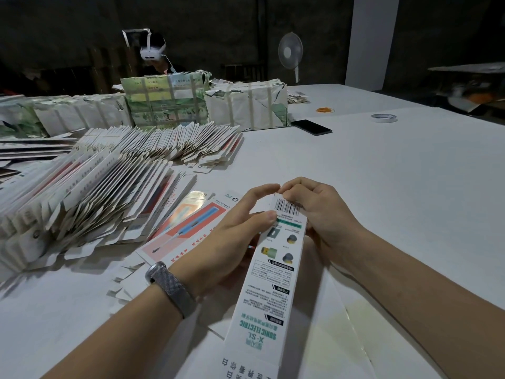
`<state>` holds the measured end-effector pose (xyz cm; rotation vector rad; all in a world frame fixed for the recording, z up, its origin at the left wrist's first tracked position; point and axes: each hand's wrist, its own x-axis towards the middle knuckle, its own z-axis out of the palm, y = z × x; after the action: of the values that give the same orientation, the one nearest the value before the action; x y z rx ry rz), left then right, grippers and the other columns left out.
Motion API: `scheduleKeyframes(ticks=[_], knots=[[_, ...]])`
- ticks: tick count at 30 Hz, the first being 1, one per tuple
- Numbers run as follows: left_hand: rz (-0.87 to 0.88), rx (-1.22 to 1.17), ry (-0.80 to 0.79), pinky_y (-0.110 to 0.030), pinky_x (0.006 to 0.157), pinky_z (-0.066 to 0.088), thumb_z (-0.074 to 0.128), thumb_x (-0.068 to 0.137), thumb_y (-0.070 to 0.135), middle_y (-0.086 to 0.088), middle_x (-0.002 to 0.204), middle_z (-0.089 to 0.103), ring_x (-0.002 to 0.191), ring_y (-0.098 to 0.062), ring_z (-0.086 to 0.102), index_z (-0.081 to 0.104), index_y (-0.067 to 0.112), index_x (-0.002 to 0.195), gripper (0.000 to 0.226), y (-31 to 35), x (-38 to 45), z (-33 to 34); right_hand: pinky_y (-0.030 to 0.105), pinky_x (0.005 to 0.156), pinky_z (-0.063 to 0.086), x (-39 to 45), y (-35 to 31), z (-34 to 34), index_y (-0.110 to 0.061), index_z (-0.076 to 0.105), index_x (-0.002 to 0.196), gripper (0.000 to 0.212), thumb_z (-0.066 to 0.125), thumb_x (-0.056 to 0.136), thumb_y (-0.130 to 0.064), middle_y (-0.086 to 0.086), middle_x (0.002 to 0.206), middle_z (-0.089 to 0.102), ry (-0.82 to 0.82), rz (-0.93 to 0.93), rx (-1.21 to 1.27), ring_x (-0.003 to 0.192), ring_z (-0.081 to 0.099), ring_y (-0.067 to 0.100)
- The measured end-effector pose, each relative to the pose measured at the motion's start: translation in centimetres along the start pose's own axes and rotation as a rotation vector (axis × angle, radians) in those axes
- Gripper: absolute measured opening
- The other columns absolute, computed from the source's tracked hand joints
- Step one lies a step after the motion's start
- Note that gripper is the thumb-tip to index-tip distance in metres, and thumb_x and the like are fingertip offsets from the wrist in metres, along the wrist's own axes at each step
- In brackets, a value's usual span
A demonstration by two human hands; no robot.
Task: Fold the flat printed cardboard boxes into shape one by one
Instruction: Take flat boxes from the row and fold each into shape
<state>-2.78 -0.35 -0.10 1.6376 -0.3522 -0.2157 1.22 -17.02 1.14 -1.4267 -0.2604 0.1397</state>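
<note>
Up close, a long white printed carton (269, 280) is held above the near part of a white table (396, 187), its barcode end pointing away from the wearer and its "SONIC ELECTRIC" lettering nearest the camera. Left hand (232, 242), a mesh-strap watch (172, 288) on the wrist, cups the carton's left side, thumb resting on the top face just below the barcode and index finger arched over the far end. Right hand (319, 212) curls around the right edge, its fingertips pinching the small flap at the far end; both grips are closed on the carton. Just to the left, a flat carton with a red panel (185, 228) lies face up on the table, beside fanned rows of flat unfolded cartons (90, 192) running toward the left edge. Farther back stand strapped bundles of wrapped stock (246, 105), with a black phone (311, 127), a tape roll (384, 118) and orange rubber bands (325, 109) toward the far right. A person wearing a white headset (151, 51) sits behind the bundles, near a white standing fan (290, 54).
</note>
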Motion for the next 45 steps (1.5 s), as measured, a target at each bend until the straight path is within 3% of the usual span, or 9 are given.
scheduleKeyframes(ticks=[7, 15, 21, 24, 28, 31, 37, 45], knots=[[0.012, -0.002, 0.009, -0.024, 0.059, 0.055, 0.053, 0.092, 0.040, -0.006, 0.090, 0.077, 0.073, -0.018, 0.073, 0.051, 0.054, 0.112, 0.024, 0.1, -0.1, 0.0, 0.023, 0.045, 0.051, -0.2, 0.0, 0.1, -0.023, 0.067, 0.063, 0.038, 0.054, 0.094, -0.006, 0.004, 0.061, 0.066, 0.008, -0.020, 0.015, 0.054, 0.066, 0.018], [0.069, -0.055, 0.031, -0.028, 0.061, 0.056, 0.053, 0.094, 0.037, -0.012, 0.099, 0.076, 0.077, -0.021, 0.073, 0.050, 0.046, 0.113, 0.021, -0.1, 0.1, 0.0, 0.024, 0.053, 0.051, -0.4, 0.2, 0.3, -0.023, 0.069, 0.071, 0.033, 0.051, 0.098, -0.021, 0.001, 0.066, 0.065, 0.009, -0.059, -0.016, 0.065, 0.066, 0.017], [0.143, -0.098, 0.115, -0.026, 0.054, 0.055, 0.053, 0.094, 0.033, -0.012, 0.101, 0.076, 0.076, -0.019, 0.073, 0.052, 0.045, 0.108, 0.018, -0.1, 0.5, -0.3, 0.028, 0.057, 0.055, -0.1, 0.7, 0.2, -0.024, 0.060, 0.103, 0.014, 0.054, 0.097, -0.034, -0.003, 0.073, 0.070, 0.010, -0.079, -0.033, 0.069, 0.066, 0.014], [0.173, -0.112, 0.160, -0.028, 0.050, 0.055, 0.053, 0.093, 0.034, -0.008, 0.094, 0.077, 0.072, -0.017, 0.072, 0.052, 0.046, 0.104, 0.016, 0.0, 0.6, -0.4, 0.035, 0.060, 0.057, -0.1, 0.9, 0.2, -0.028, 0.054, 0.110, 0.030, 0.060, 0.082, -0.036, 0.004, 0.079, 0.073, -0.019, -0.115, -0.020, 0.069, 0.068, 0.016], [0.194, -0.156, 0.180, -0.027, 0.050, 0.054, 0.055, 0.094, 0.030, -0.008, 0.091, 0.076, 0.071, -0.017, 0.072, 0.054, 0.044, 0.102, 0.016, 0.0, 0.6, -0.4, 0.038, 0.061, 0.058, -0.2, 1.0, 0.2, -0.030, 0.054, 0.108, 0.030, 0.064, 0.080, -0.030, 0.010, 0.082, 0.071, -0.022, -0.167, 0.015, 0.070, 0.069, 0.020], [0.211, -0.175, 0.182, -0.025, 0.052, 0.054, 0.054, 0.101, 0.023, -0.010, 0.092, 0.075, 0.071, -0.017, 0.072, 0.050, 0.037, 0.113, 0.018, -0.1, 0.7, -0.4, 0.038, 0.059, 0.059, -0.2, 1.1, 0.2, -0.029, 0.054, 0.107, 0.022, 0.065, 0.087, -0.026, 0.006, 0.082, 0.071, -0.031, -0.196, 0.020, 0.071, 0.071, 0.021], [0.218, -0.177, 0.182, -0.023, 0.052, 0.054, 0.051, 0.103, 0.021, -0.009, 0.089, 0.075, 0.069, -0.016, 0.071, 0.048, 0.032, 0.116, 0.018, -0.1, 0.6, -0.4, 0.037, 0.057, 0.058, -0.2, 1.2, 0.2, -0.028, 0.058, 0.099, 0.014, 0.062, 0.097, -0.015, 0.009, 0.081, 0.069, -0.013, -0.215, 0.034, 0.068, 0.070, 0.023], [0.221, -0.172, 0.182, -0.023, 0.053, 0.054, 0.046, 0.105, 0.013, -0.010, 0.089, 0.075, 0.070, -0.016, 0.071, 0.046, 0.030, 0.115, 0.020, 0.1, 0.6, -0.3, 0.037, 0.056, 0.058, -0.2, 1.0, 0.3, -0.021, 0.055, 0.098, 0.009, 0.061, 0.097, -0.015, 0.009, 0.080, 0.072, -0.007, -0.220, 0.017, 0.068, 0.071, 0.023]])
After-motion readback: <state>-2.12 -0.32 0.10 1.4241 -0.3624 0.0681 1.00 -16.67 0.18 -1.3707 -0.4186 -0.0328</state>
